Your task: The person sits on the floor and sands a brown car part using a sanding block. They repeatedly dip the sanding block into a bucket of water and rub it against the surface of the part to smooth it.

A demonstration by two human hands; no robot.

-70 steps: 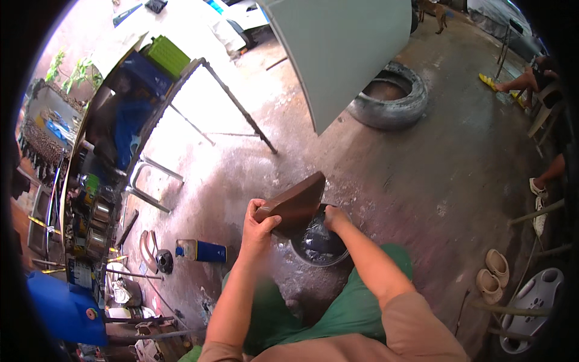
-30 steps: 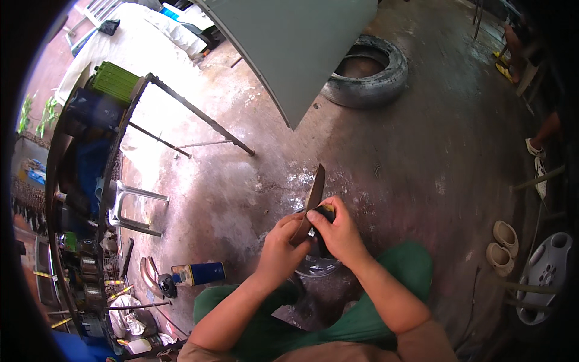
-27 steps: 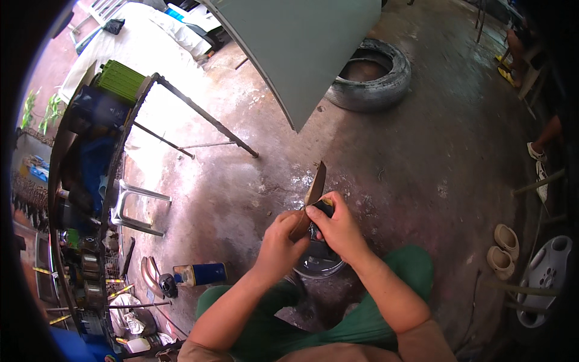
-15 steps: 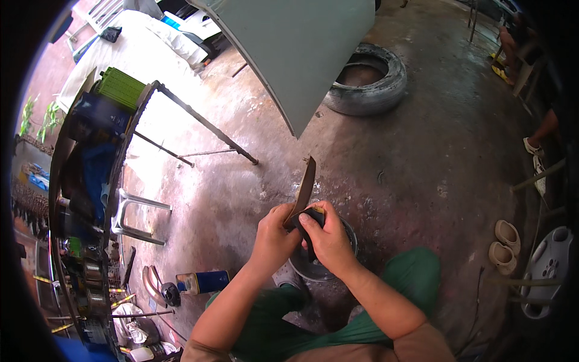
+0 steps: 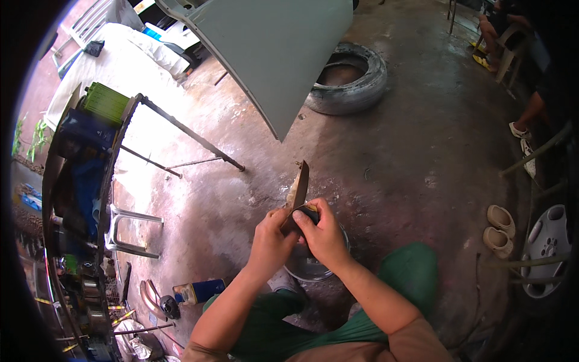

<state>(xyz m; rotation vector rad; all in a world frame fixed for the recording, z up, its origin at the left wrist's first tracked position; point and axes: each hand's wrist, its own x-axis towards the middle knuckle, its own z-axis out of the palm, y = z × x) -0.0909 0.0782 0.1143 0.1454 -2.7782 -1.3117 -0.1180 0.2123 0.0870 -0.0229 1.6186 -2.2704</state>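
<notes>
Above metal bowl (image 5: 313, 265): both hands (image 5: 301, 238) grip flat board (image 5: 298, 192), edge-on, long axis upward.

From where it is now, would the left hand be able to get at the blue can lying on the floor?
Probably yes. The blue can lies on bare floor to the person's left with nothing in between, but the left hand grips the flat board and would have to let go first.

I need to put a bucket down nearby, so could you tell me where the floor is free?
Bare concrete lies between the tyre and the sandals, right of the hands. The left side is crowded: a metal stand, a blue can and tools. A round metal basin sits under the hands.
</notes>
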